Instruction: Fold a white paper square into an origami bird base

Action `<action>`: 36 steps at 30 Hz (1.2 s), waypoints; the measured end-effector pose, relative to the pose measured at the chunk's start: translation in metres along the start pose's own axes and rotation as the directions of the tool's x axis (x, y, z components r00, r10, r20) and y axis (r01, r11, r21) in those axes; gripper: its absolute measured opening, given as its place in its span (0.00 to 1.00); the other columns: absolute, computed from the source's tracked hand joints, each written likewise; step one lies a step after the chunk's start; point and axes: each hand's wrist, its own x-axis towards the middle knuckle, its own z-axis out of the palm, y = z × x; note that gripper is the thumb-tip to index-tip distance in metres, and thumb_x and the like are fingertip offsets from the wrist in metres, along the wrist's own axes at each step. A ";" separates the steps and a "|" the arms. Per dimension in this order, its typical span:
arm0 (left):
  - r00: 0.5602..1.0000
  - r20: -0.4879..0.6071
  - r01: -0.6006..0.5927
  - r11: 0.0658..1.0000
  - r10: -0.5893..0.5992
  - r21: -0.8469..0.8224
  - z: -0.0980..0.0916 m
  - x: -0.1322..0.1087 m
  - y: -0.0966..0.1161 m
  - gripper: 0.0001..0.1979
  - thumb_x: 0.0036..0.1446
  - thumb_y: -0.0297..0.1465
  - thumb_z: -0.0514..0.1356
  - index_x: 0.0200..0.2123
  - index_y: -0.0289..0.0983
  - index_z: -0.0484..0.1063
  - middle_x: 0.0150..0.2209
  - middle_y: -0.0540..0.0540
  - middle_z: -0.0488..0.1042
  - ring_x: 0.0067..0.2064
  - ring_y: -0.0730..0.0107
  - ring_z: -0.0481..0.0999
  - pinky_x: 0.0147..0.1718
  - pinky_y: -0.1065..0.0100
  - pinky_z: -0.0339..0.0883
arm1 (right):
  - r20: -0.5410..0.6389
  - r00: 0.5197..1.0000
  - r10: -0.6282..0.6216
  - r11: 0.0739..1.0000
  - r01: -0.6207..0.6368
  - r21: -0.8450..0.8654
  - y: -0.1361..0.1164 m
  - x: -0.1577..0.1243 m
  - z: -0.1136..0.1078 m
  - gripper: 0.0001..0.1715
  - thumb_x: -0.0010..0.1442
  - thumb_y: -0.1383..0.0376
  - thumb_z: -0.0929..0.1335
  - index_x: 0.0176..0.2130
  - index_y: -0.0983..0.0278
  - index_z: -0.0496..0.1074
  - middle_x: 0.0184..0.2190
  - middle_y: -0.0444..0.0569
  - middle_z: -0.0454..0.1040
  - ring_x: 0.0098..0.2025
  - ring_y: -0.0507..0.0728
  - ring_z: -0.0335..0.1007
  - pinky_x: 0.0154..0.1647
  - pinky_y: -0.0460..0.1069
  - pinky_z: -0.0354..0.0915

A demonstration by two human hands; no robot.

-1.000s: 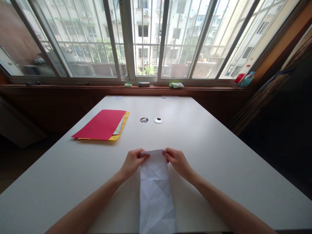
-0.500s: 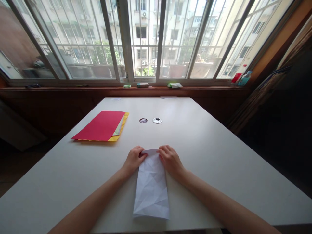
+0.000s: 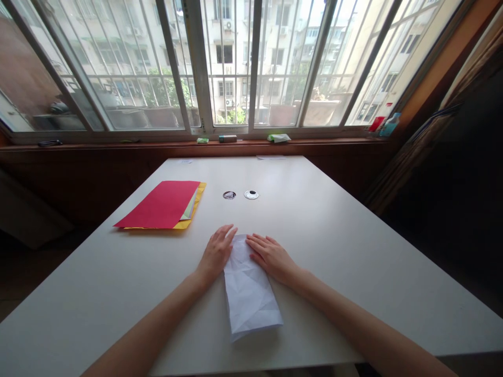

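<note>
A creased white paper strip (image 3: 250, 290) lies flat on the white table (image 3: 338, 251), its near end reaching almost to the front edge. My left hand (image 3: 218, 251) rests palm down at the paper's far left corner, fingers spread. On the far right corner lies my right hand (image 3: 269, 255), flat, with its fingers pointing left across the paper. Both hands press on the paper rather than gripping it.
A stack of coloured sheets (image 3: 163, 204), red on top of yellow, lies at the left of the table. Two small round items (image 3: 240, 195) sit near the table's middle. Small objects (image 3: 279, 137) line the window sill behind.
The paper's far end, held pinched in both hands, has been laid down on the table. Both hands have let go and flattened onto it. The paper now lies farther onto the table.
</note>
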 end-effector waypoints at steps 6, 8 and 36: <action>0.976 0.165 -0.134 0.990 0.140 -0.044 0.000 -0.006 0.002 0.19 0.58 0.22 0.50 0.49 0.41 0.70 0.52 0.46 0.70 0.54 0.67 0.69 0.53 0.63 0.63 | 0.092 0.996 0.010 1.000 -0.010 -0.004 0.003 -0.005 0.000 0.28 0.66 0.57 0.53 0.63 0.61 0.50 0.63 0.49 0.51 0.65 0.59 0.41 0.62 0.64 0.44; 0.976 0.179 -0.121 0.992 0.124 -0.028 -0.001 -0.006 0.004 0.19 0.58 0.23 0.50 0.51 0.40 0.68 0.54 0.45 0.68 0.56 0.67 0.67 0.55 0.62 0.62 | 0.117 0.993 -0.001 1.000 0.000 0.003 0.006 -0.004 -0.004 0.29 0.65 0.55 0.54 0.63 0.59 0.49 0.63 0.49 0.51 0.65 0.60 0.41 0.62 0.64 0.42; 0.895 0.281 -0.370 0.929 0.348 0.028 0.025 0.038 0.025 0.14 0.60 0.27 0.52 0.47 0.46 0.71 0.50 0.47 0.69 0.53 0.65 0.66 0.52 0.62 0.61 | 0.346 0.935 -0.078 0.986 0.021 0.166 0.074 0.036 -0.033 0.54 0.47 0.38 0.65 0.64 0.58 0.47 0.65 0.48 0.44 0.67 0.63 0.32 0.64 0.60 0.31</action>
